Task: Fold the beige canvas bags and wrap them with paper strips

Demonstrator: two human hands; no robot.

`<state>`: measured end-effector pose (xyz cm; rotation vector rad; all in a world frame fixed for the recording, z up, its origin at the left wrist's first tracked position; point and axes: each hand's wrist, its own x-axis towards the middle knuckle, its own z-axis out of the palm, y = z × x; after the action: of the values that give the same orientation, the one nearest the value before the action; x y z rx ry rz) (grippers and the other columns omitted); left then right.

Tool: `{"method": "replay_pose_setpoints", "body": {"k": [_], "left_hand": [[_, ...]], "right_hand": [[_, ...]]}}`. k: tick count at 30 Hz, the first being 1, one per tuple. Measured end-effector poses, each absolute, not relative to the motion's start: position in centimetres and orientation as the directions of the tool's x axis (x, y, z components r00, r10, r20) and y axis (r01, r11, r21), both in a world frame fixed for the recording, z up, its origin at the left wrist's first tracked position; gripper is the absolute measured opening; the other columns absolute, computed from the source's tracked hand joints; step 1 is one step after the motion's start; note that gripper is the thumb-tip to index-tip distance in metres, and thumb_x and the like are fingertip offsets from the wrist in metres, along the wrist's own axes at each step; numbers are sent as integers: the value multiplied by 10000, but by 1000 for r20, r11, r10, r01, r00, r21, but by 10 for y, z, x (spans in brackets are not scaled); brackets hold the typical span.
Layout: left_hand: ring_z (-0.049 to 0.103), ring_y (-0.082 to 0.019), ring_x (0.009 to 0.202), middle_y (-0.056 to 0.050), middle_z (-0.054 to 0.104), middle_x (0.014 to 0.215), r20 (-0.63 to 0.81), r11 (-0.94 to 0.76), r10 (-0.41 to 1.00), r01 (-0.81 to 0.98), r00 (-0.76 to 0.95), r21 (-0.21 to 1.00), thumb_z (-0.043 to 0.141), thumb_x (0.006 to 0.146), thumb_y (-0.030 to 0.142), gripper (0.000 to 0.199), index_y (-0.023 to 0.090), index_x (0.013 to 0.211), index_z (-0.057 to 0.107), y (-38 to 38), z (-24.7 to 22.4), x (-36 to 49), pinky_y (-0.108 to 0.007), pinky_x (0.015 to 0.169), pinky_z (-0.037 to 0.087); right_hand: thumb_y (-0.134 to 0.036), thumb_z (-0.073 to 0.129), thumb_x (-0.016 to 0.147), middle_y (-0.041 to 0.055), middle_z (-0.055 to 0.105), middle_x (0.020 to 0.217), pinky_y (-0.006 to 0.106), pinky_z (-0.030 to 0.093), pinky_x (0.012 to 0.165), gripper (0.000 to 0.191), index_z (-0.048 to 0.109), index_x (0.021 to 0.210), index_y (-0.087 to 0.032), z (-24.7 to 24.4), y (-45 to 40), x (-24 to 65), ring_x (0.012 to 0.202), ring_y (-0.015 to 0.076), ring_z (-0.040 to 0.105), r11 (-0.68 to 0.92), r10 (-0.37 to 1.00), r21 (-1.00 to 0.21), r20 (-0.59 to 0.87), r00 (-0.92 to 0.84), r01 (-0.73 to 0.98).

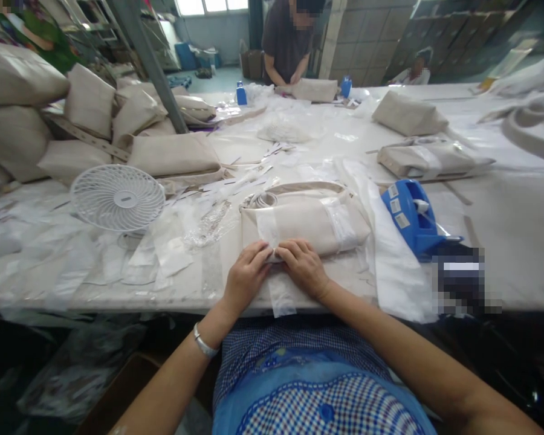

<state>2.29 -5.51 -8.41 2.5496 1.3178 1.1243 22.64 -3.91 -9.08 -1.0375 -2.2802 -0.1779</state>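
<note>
A beige handbag (303,226) lies on its side on the table in front of me, its strap (308,188) coiled along the far edge. One translucent white wrapping strip (268,220) runs over its left part, and another strip (340,217) crosses its right part. My left hand (247,272) and my right hand (303,266) meet at the bag's near edge, thumbs and fingertips pinched together where the left strip comes down. What lies between the fingertips is mostly hidden. Below them, a strip end (283,296) hangs over the table edge.
A white fan (118,198) stands at left, before piled beige bags (172,154). On the right are white sheeting (394,266), a blue tape dispenser (410,217) and two more bags (410,113). Across the table (517,229), a person (286,45) handles another bag.
</note>
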Motion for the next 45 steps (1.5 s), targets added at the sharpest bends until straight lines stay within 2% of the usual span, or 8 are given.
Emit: {"method": "replay_pose_setpoints", "body": {"k": [4, 9, 13, 17, 24, 35, 40, 45], "left_hand": [[586, -215, 1176, -90, 662, 1190, 646, -654, 654, 724, 394, 220, 553, 940, 177, 322, 209, 1258, 598, -55, -95, 27, -370, 1042, 518], [585, -211, 1172, -80, 666, 1183, 628, -658, 652, 729, 426, 189, 525, 942, 154, 353, 231, 1280, 593, -55, -95, 25, -359, 1041, 511], [588, -212, 1149, -85, 666, 1179, 620, -652, 652, 739, 436, 167, 541, 930, 139, 355, 216, 1272, 598, -55, -92, 25, -351, 1036, 509], [593, -208, 1132, -82, 669, 1159, 627, -658, 641, 738, 444, 150, 543, 927, 132, 352, 216, 1265, 599, -54, -91, 24, -340, 1022, 515], [590, -210, 1126, -83, 669, 1162, 634, -667, 630, 730, 449, 146, 561, 925, 133, 340, 206, 1255, 597, -52, -92, 25, -339, 1010, 512], [610, -243, 1091, -70, 679, 1180, 646, -694, 567, 719, 511, 40, 593, 916, 169, 375, 229, 1286, 591, -48, -97, 19, -363, 993, 486], [562, -261, 1201, -96, 641, 1242, 637, -672, 578, 741, 510, 17, 530, 929, 123, 260, 213, 1144, 645, -58, -96, 18, -391, 1028, 483], [605, -250, 1097, -106, 666, 1134, 651, -629, 602, 776, 463, 30, 527, 934, 153, 219, 208, 1113, 641, -63, -95, 21, -380, 940, 548]], "right_hand": [[-180, 541, 975, 88, 670, 1275, 439, 398, 1136, 287, 604, 1254, -200, -86, -68, 246, 1213, 214, 574, 795, 558, -176, 587, -587, 580], [-343, 602, 957, 145, 571, 1428, 508, 434, 1135, 510, 506, 1415, -140, -99, -114, 261, 1387, 268, 469, 847, 530, -220, 435, -728, 484], [-110, 531, 960, 78, 718, 1227, 425, 535, 1052, 304, 654, 1234, -159, -115, -119, 248, 1205, 221, 642, 852, 503, -206, 578, -642, 482], [-128, 552, 963, 52, 768, 1097, 361, 595, 965, 212, 707, 1100, -176, -117, -119, 239, 1051, 192, 721, 853, 489, -227, 665, -565, 471], [-138, 570, 951, 44, 773, 1077, 334, 609, 929, 205, 714, 1084, -196, -114, -130, 236, 1038, 178, 726, 832, 523, -274, 677, -517, 483], [-215, 559, 970, -15, 778, 1037, 245, 568, 905, 175, 730, 1005, -231, -69, -95, 233, 938, 112, 728, 813, 519, -169, 645, -561, 558], [-243, 609, 956, -30, 783, 960, 227, 545, 782, 162, 752, 1027, -271, -38, -50, 231, 853, 124, 730, 713, 662, -293, 582, -472, 637], [-232, 669, 918, -29, 783, 988, 214, 525, 814, 123, 776, 969, -265, -38, -1, 221, 930, 132, 718, 696, 712, -450, 530, -461, 559]]}}
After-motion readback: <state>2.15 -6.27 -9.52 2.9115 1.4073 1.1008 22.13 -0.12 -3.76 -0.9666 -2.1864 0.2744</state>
